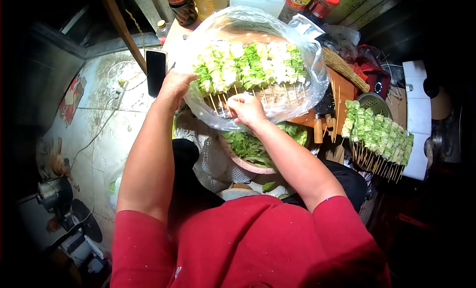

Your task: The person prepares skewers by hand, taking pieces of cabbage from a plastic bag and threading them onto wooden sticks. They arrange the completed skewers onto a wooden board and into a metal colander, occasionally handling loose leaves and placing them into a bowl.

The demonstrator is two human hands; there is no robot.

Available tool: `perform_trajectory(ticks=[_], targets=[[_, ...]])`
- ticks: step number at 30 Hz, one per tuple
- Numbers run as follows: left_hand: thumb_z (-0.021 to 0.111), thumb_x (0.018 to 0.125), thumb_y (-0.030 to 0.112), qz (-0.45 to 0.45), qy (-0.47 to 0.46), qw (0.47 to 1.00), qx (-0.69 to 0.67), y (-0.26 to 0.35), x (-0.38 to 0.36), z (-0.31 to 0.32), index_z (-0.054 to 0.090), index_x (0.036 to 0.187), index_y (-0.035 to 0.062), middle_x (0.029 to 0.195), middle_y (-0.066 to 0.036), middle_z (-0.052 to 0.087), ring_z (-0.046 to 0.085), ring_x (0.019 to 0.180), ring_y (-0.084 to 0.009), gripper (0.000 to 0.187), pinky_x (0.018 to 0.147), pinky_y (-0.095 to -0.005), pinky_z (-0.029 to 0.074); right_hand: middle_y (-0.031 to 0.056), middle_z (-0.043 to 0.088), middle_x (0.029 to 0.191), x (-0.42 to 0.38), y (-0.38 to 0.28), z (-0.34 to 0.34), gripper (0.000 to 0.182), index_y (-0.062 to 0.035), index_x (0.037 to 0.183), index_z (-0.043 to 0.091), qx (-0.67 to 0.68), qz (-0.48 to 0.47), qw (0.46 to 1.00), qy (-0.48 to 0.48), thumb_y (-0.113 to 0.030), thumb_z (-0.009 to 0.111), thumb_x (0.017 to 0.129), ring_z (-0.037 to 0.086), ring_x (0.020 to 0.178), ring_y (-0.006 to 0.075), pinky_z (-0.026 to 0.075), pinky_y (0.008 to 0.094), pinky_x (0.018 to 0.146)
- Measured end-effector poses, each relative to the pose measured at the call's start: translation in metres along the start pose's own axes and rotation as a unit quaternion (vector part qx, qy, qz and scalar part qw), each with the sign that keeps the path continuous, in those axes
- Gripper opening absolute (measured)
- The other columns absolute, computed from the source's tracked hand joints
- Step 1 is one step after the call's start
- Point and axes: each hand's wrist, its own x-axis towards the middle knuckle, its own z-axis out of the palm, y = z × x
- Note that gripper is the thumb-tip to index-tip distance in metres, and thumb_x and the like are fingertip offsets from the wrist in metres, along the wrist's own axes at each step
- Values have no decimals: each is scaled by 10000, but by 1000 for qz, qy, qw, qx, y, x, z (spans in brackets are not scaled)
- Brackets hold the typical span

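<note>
Head view: R hand (246, 108), ctr, fingers pinched nearly closed w/ a skewer stick (229, 108) at the fingertips. L hand (177, 85), upper L of ctr, fingers partly curled at L edge of the clear bag (318, 92); can't tell if gripping. Leafy skewers (248, 65) lie in a row in the bag, upper ctr, sticks twd person. Below: pink basin (245, 164) w/ greens (250, 145). Phone (156, 72) just L of L hand. Tabletop (345, 89) R of bag; more skewers (379, 132) at mid R.

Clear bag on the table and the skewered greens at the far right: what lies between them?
In the head view, a wooden-handled knife, thin loose sticks and, farther off, a straw brush.
</note>
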Motion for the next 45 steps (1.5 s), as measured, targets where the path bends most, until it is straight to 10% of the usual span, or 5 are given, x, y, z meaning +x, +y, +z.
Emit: perform_trajectory(ticks=[24, 25, 35, 37, 45], targets=[[648, 770, 103, -50, -16, 999, 7, -13, 18, -3, 559, 1106, -10, 927, -98, 622, 618, 733, -218, 365, 566, -365, 514, 207, 651, 958, 4, 1, -12, 258, -52, 1000, 639, -377, -167, 906, 91, -214, 540, 826, 623, 901, 366, 487, 430, 828], [685, 749, 155, -3, 39, 998, -50, -11, 11, 7, 573, 775, 52, 527, 40, 372, 355, 400, -94, 155, 373, -292, 325, 219, 648, 941, 2, 1, -12, 253, -30, 970, 634, -371, -178, 907, 93, -210, 541, 819, 622, 894, 372, 490, 432, 819], [672, 773, 278, -90, -134, 979, -127, -34, 44, -22, 586, 1064, 77, 963, -80, 597, 612, 819, -259, 364, 650, -439, 525, 201, 593, 833, -101, -20, -63, 157, -1, 878, 588, -328, -354, 857, 183, -77, 549, 746, 596, 766, 378, 486, 468, 719], [663, 783, 266, 169, -195, 966, 24, -97, 109, -56, 567, 1080, 36, 984, -106, 604, 626, 874, -280, 388, 668, -463, 531, 196, 600, 826, -126, -10, -104, 183, -6, 913, 604, -328, -412, 821, 220, -76, 556, 752, 598, 774, 363, 490, 459, 720], [575, 832, 180, -138, -114, 981, -76, 3, 5, 0, 384, 1250, 50, 1083, -186, 514, 573, 933, -359, 477, 762, -542, 484, 160, 653, 909, -278, 75, -286, 242, -20, 951, 639, -237, -84, 797, 549, -139, 635, 740, 633, 821, 299, 503, 370, 760]])
